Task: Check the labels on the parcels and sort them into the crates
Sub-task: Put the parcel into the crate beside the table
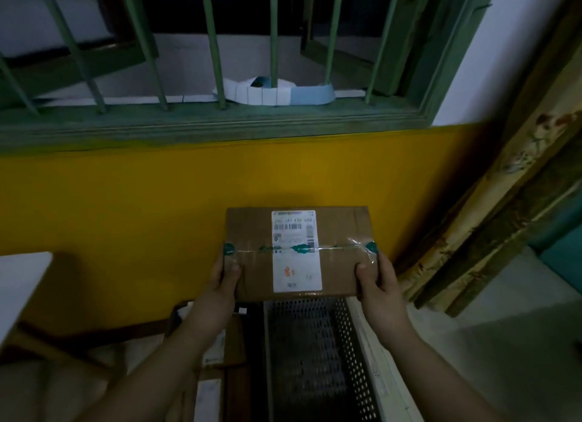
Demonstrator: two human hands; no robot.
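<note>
Two hands: both forearms reach up from the bottom of the frame and hold one cardboard parcel at centre, raised in front of a yellow wall.
Left hand: clamped on the parcel's left edge, thumb lying on the top face, fingers hidden beneath.
Right hand: clamped on the parcel's right edge, thumb on the top face, fingers wrapped under.
Parcel: brown box, top face turned toward the camera, sealed across the middle with clear tape bearing green marks.
Label: white sheet running down the middle of the top face, with a barcode near its upper end; the print is too blurred to read.
Crate: perforated, light-rimmed, at lower centre, directly under the held parcel.
Other boxes: cardboard shapes just left of the crate, partly hidden by the left forearm.
Window: green bars across the upper frame, with a strip of white and blue labels on the sill.
</note>
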